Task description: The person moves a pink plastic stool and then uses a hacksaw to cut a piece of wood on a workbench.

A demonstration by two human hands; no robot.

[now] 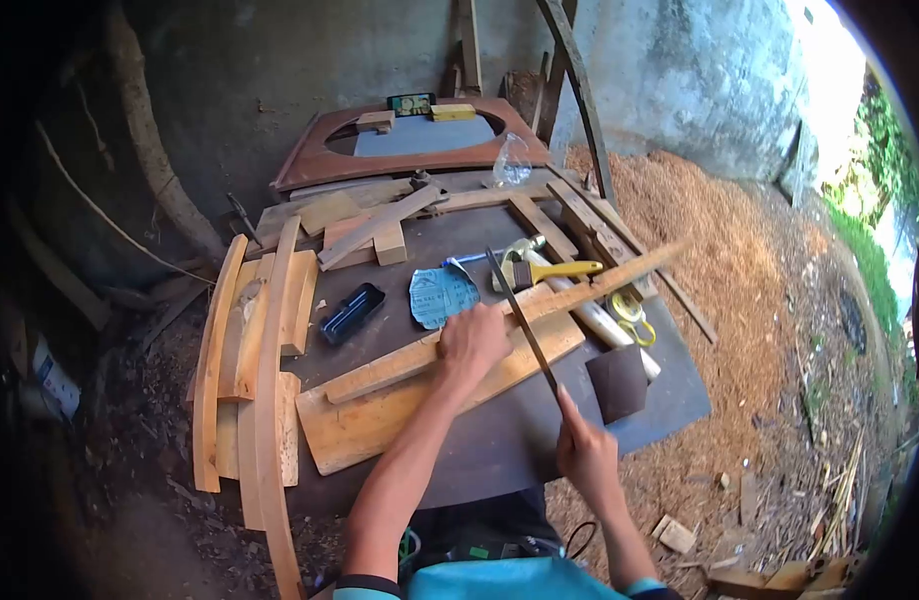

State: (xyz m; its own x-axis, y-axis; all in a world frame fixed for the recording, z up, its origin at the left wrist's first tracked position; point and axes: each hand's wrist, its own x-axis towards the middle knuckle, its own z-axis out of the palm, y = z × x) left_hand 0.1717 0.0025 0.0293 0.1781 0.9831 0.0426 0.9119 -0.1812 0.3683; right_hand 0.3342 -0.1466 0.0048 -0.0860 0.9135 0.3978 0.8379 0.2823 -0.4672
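Observation:
My left hand (474, 342) is closed over a long, narrow wooden strip (385, 368), pressing it down. Under the strip lies a wider wooden board (355, 432) on the dark tabletop. Gripped at its near end by my right hand (588, 455) is a long, flat, dark metal file (536, 345). The file lies across the strip, just right of my left hand, its far tip pointing away from me. Close by are a crumpled blue sheet (443, 297), a paintbrush with a yellow handle (565, 269) and a brown piece of sandpaper (618, 383).
Curved wooden pieces (275, 390) overhang the table's left edge. A blue-black plastic case (353, 312), a yellow tape roll (632, 318) and a pale tube (605, 325) lie on top. Wood offcuts (390, 242) and a brown oval frame (325, 165) stand behind. Wood shavings (720, 260) cover the ground rightward.

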